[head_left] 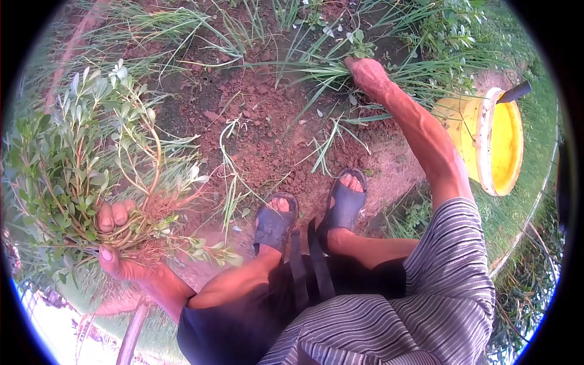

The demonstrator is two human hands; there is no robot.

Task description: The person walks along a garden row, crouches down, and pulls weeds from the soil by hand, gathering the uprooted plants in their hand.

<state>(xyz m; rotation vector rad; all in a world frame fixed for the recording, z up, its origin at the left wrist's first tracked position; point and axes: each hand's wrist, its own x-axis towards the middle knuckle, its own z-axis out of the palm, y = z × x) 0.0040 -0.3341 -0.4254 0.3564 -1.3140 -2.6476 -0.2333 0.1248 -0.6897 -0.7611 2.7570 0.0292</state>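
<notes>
At the left, my left hand (115,243) is closed around a thick bunch of leafy weeds (79,164) with purslane-like leaves. Their reddish stems are bent, and tangled roots hang by the wrist. My right hand (370,78) reaches out to the upper right, low among narrow-leaved, onion-like plants (328,72). Its fingers are curled shut at the base of a small leafy weed (360,47) that shows just beyond the knuckles. The fingertips themselves are hidden.
A yellow bucket (456,121) with a pale rim stands tilted at the right, a dark handle (514,92) poking out. Reddish, crumbly soil (255,128) lies ahead of my sandalled feet (277,222). Loose uprooted green stalks (230,158) lie there. More onion-like rows grow at the top left.
</notes>
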